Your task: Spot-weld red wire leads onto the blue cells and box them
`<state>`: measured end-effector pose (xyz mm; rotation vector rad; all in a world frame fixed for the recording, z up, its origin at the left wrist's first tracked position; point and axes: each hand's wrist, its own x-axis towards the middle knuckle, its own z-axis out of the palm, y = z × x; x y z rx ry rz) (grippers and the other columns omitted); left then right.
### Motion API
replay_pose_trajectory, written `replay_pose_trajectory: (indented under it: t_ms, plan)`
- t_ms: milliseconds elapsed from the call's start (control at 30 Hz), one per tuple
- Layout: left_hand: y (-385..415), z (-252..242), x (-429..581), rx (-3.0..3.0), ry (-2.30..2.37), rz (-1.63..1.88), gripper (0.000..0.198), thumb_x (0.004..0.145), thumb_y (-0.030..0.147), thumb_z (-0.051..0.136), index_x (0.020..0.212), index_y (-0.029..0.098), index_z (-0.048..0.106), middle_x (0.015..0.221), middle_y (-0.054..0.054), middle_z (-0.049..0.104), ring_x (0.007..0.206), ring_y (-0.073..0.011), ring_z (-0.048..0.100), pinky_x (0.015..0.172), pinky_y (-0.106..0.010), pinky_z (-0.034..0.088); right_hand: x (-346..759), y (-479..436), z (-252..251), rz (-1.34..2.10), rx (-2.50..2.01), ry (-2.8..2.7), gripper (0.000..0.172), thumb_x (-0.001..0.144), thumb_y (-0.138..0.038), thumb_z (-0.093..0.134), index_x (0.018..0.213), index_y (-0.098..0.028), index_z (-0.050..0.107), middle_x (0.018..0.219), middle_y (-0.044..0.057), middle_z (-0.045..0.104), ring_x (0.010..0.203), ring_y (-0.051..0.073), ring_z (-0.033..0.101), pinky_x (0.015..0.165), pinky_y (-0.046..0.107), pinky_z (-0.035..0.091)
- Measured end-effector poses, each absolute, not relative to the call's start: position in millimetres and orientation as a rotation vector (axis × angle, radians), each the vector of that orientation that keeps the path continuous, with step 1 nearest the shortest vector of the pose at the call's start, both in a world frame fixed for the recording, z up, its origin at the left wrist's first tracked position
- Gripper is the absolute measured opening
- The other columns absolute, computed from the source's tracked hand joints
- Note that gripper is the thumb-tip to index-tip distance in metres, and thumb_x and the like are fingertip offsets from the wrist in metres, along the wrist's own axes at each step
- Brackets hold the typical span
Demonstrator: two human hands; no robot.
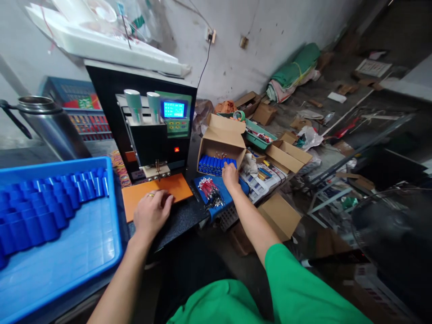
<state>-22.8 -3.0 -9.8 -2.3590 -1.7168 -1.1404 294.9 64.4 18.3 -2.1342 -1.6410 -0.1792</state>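
Note:
My left hand (152,212) rests on the near edge of an orange plate (153,192) in front of a black welding machine (148,121); its fingers are curled loosely and a ring shows on one. My right hand (231,176) reaches out to an open cardboard box (221,137) holding blue cylindrical cells (214,164). Its fingers are bent at the box's front edge, and what they hold, if anything, is hidden. A bundle of red-and-white wires (211,191) lies on a blue tray just left of that wrist.
A large blue bin (84,252) with rows of blue cells (43,202) stands at my left. A steel kettle (47,123) is behind it. Open cardboard boxes (286,155), papers and clutter cover the floor at right. A dark fan (394,234) stands at the right.

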Motion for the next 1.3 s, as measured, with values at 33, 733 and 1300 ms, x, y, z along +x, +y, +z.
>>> replay_pose_trajectory:
  t_ms: [33,733,1300]
  plan:
    - [-3.0,-9.8,-22.5,-2.357,-1.729,-1.135,0.030,0.096,0.046,0.050,0.097,0.022,0.068,0.097,-0.008,0.071,0.090,-0.0263,0.064,0.076,-0.035,0.044,294.2,65.3,21.8,-0.177,-2.166,-1.640,0.042,0.098,-0.016,0.047,0.135,-0.009,0.065,0.113,0.022,0.065,0.093,0.028,0.068,0.087,0.039,0.054]
    - [-6.1,-6.3,-16.7,-2.340,-1.844,-1.147,0.030,0.095,0.046,0.052,0.098,0.021,0.069,0.098,-0.009,0.070,0.092,-0.0264,0.063,0.074,-0.034,0.042,314.9,19.8,-31.6,0.077,-1.870,-1.429,0.034,0.096,-0.024,0.055,0.122,-0.011,0.073,0.108,0.014,0.076,0.095,0.022,0.072,0.093,0.033,0.054]
    - [-6.5,1.2,-10.6,-2.278,-1.910,-1.095,0.031,0.093,0.048,0.053,0.096,0.020,0.067,0.093,-0.008,0.069,0.087,-0.0247,0.063,0.070,-0.034,0.039,305.7,56.9,9.1,-0.122,-2.061,-1.721,0.051,0.104,-0.023,0.039,0.153,-0.014,0.048,0.124,0.016,0.067,0.107,0.026,0.067,0.093,0.031,0.052]
